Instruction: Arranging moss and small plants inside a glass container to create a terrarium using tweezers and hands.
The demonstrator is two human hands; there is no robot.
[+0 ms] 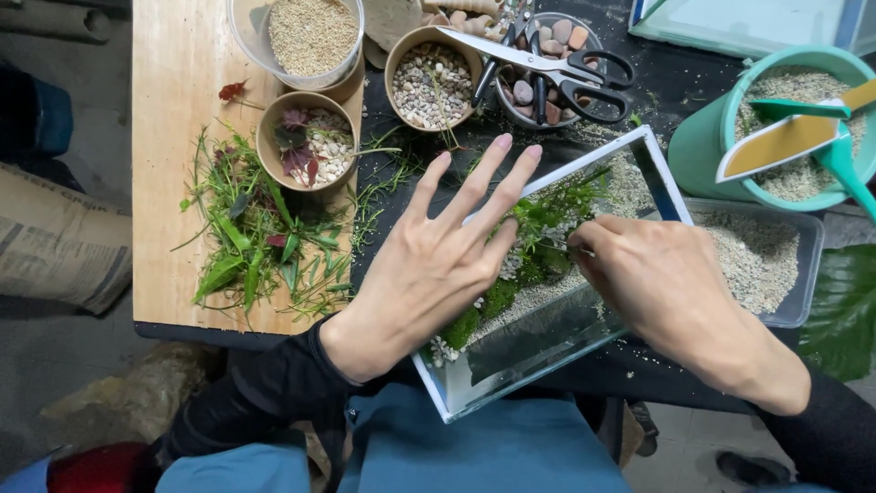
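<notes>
A small glass tank (pixel 511 365) rests tilted on the black table edge above my lap. Inside it are pale sand (pixel 540 299), clumps of green moss (pixel 497 297) and fine green plants (pixel 558 203). My left hand (pixel 429 265) lies flat over the tank's left rim, fingers spread, holding nothing. My right hand (pixel 666 283) reaches into the tank from the right, its fingers pinched on a thin metal tool whose tip (pixel 568 245) points at the plants; most of the tool is hidden.
A wooden board (pixel 173 91) at left carries cut green stems (pixel 255 237). Nearby are a bowl of red leaves and white gravel (pixel 310 141), a pebble bowl (pixel 431 84), a sand cup (pixel 310 35), black-handled scissors (pixel 566 73), a green gravel bucket (pixel 703 146) and a sand tray (pixel 757 256).
</notes>
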